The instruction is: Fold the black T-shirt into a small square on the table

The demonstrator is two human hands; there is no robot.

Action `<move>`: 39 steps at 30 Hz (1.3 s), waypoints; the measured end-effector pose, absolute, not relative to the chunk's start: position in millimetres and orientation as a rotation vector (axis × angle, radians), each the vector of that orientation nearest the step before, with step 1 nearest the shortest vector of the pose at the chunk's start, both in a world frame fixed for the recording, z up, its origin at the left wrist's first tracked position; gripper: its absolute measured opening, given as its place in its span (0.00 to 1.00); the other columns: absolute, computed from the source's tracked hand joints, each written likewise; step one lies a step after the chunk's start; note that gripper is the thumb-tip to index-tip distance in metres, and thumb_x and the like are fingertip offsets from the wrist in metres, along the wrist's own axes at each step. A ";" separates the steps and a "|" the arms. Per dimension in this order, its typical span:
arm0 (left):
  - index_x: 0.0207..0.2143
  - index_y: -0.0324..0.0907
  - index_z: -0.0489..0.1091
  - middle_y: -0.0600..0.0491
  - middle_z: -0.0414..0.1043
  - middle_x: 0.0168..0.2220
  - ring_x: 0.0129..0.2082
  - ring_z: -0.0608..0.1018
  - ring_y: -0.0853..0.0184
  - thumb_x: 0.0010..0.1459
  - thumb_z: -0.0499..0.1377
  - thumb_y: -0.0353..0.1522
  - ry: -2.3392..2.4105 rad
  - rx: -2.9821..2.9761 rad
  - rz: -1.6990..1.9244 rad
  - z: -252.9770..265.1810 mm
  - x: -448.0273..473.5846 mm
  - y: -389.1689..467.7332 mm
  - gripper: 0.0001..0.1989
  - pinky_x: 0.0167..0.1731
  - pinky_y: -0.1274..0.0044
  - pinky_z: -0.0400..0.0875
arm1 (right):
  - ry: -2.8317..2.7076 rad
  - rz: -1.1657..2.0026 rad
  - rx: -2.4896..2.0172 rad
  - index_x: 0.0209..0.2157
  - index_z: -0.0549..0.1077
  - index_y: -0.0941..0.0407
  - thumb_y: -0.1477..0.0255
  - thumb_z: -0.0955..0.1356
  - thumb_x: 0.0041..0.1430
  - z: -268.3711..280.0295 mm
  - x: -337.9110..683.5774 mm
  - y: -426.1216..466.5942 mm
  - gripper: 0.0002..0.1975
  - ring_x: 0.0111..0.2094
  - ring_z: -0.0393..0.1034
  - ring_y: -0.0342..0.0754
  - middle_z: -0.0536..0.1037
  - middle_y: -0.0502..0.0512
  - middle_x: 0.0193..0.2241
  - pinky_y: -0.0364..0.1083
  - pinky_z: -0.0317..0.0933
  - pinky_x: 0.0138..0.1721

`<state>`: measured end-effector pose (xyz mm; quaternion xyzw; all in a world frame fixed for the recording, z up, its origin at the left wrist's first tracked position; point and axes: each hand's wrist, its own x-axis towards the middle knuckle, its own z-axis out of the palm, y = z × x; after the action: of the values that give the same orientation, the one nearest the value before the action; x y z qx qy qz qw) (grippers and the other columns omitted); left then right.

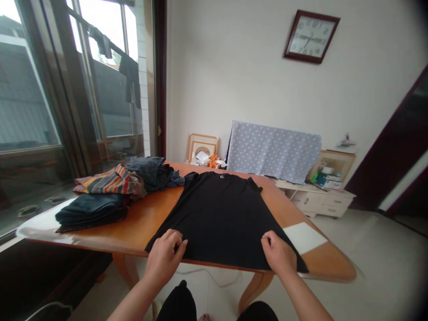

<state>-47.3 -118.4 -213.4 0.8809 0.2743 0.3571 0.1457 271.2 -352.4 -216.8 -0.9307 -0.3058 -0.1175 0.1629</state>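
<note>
A black short-sleeved T-shirt (224,214) lies spread flat on the wooden table, its collar at the far side and its hem along the near edge. My left hand (168,250) is closed at the left part of the hem, fingers curled against the cloth. Near the right hem corner, my right hand (278,250) is curled into a fist on the same shirt. The fabric between both hands looks smooth. The fingertips are partly hidden, as is the cloth under them.
On the wooden table (140,223), folded dark clothes (92,209), a striped garment (107,180) and a dark blue pile (150,171) sit at the left. A white sheet (304,237) lies at the right. Behind stand a white cabinet (310,203) and a dotted cloth (272,149).
</note>
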 end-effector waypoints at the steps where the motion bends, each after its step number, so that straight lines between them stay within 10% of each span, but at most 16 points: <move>1: 0.27 0.45 0.62 0.52 0.73 0.39 0.37 0.76 0.64 0.65 0.54 0.40 0.794 2.563 1.038 -214.7 -47.2 -119.4 0.14 0.36 0.72 0.65 | -0.867 -0.337 -2.652 0.37 0.74 0.48 0.61 0.59 0.67 -216.9 270.7 -352.6 0.13 0.28 0.67 0.47 0.79 0.50 0.29 0.45 0.40 0.27; 39: 0.29 0.45 0.65 0.51 0.74 0.45 0.44 0.76 0.60 0.65 0.54 0.43 0.819 2.731 1.026 -227.7 -44.9 -113.1 0.14 0.40 0.69 0.68 | -0.566 -0.254 -2.770 0.42 0.76 0.53 0.56 0.63 0.61 -213.8 303.7 -427.7 0.19 0.42 0.72 0.56 0.78 0.60 0.40 0.47 0.58 0.37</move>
<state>-44.9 -113.1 -227.7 0.8999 0.2698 0.3379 0.0558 303.7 -427.7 -213.8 -0.9647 -0.1969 -0.0884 0.1508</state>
